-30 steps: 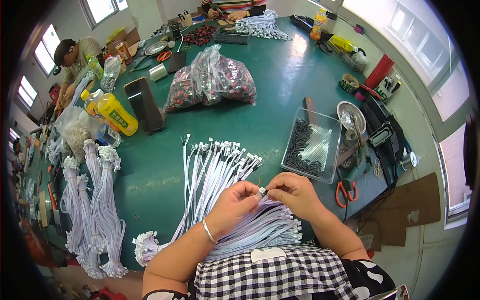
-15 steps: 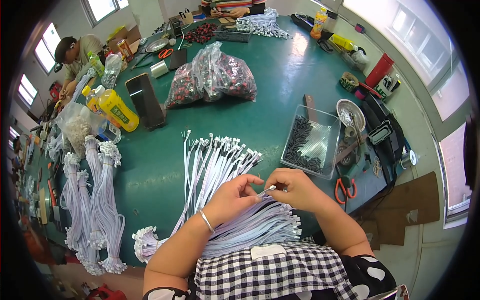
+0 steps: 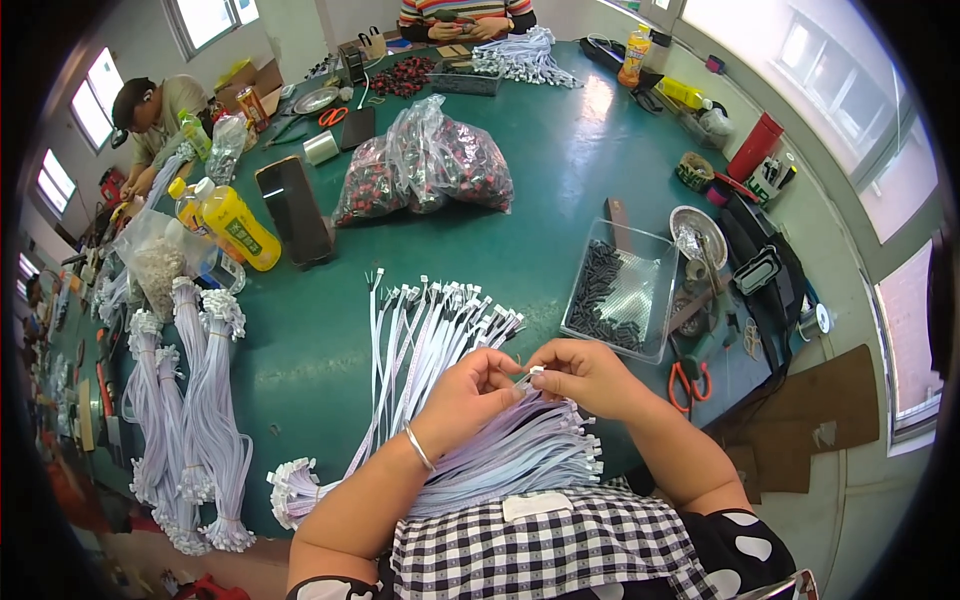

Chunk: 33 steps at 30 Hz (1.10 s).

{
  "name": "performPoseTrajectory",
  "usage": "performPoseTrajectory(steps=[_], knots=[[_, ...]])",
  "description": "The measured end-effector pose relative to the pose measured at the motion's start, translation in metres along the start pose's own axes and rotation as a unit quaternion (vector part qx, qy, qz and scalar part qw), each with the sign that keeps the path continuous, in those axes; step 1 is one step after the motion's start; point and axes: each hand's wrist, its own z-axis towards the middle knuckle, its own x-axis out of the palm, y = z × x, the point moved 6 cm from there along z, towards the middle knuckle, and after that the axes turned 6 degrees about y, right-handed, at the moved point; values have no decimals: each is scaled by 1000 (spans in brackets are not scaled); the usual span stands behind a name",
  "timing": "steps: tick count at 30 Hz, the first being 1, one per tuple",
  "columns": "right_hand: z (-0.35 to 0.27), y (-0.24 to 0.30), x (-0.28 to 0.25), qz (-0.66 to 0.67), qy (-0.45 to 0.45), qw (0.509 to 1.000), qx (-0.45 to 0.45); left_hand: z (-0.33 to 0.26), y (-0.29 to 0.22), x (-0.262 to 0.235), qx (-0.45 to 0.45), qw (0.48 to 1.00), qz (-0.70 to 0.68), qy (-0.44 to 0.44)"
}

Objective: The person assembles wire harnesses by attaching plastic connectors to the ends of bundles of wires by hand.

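Cables, pale lilac with white plugs, lie in a bundle across the person's lap at 6 o'clock, their ends reaching the table edge. Left hand and right hand meet just above the bundle, fingertips pinched on one small white plug between them; both are closed around it. A bracelet circles the left wrist. More loose cables fan out on the green table toward 11 o'clock of the hands. At 2 o'clock sits a clear tray of dark parts. Orange scissors lie at 3 o'clock. Tied cable bundles lie at 9 o'clock, and a yellow bottle stands beyond them toward 10 o'clock.
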Motion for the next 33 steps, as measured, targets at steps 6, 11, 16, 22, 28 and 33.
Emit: performPoseTrajectory(steps=[6,11,16,22,28,33], knots=[[4,13,4,-172,-19,975,-141,-4,-6,-3,-2,999,21,-31],[3,15,2,-254,-79,948,-173,2,-4,-1,105,988,106,-39],[8,-4,-2,45,-61,996,-55,-13,-33,3,235,907,327,-126],[9,3,1,-27,-44,998,-48,-13,-34,-1,127,964,225,-70],[8,0,2,24,-35,997,-62,-10,-32,1,137,960,235,-63],[9,12,4,-101,-25,993,-54,-12,-39,4,171,942,278,-79]])
